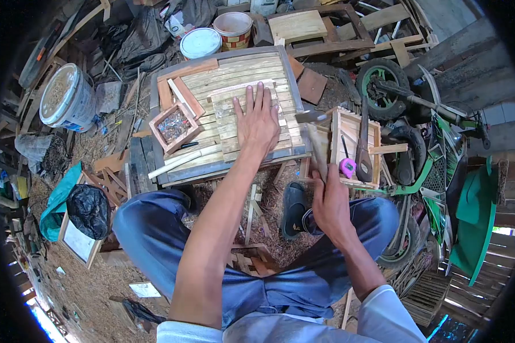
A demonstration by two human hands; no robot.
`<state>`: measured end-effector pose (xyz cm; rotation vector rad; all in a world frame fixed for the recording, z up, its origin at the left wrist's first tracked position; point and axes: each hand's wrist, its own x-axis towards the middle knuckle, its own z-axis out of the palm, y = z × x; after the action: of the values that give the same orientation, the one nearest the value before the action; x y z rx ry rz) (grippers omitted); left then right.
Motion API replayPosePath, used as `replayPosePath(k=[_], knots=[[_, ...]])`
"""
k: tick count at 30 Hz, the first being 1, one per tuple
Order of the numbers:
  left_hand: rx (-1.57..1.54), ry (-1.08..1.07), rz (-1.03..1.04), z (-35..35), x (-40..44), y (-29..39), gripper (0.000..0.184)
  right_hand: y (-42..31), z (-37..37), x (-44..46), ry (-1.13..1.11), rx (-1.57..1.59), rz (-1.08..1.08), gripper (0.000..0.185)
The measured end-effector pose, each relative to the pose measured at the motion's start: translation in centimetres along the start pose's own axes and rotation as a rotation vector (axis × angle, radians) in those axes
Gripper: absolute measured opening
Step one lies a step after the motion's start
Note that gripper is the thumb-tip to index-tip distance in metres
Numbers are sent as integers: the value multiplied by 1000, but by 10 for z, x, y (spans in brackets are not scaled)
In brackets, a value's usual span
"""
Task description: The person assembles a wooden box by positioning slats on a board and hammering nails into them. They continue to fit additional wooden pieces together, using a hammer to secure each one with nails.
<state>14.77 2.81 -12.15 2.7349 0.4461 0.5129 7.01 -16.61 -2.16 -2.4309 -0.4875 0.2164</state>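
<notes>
My left hand lies flat, fingers stretched out, on a small slatted wooden panel. That panel rests on a slatted wooden worktable. My right hand is wrapped round the handle of a hammer, whose metal head is raised just right of the table's edge. A wooden box of nails stands tilted at the table's left side, beside loose wood strips. Pale sticks lie along the near edge, with a dark pen-like object close by.
Right of the table, a wooden crate holds a handsaw and a pink tape measure. A green motorbike stands beyond it. Buckets sit at the left and a lidded one behind the table.
</notes>
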Motion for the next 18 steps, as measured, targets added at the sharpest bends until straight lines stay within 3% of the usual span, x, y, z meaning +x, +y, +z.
replayPosePath(k=[6, 10, 13, 18], knots=[[40, -42, -21, -3, 2, 3, 50, 10, 1, 3, -67, -85, 46, 17], [22, -31, -31, -1, 1, 3, 49, -16, -9, -2, 19, 27, 40, 17], [25, -38, -27, -1, 1, 2, 50, 13, 11, 3, -99, -116, 59, 16], [27, -18, -27, -1, 0, 3, 49, -5, -5, 1, -4, 18, -8, 16]])
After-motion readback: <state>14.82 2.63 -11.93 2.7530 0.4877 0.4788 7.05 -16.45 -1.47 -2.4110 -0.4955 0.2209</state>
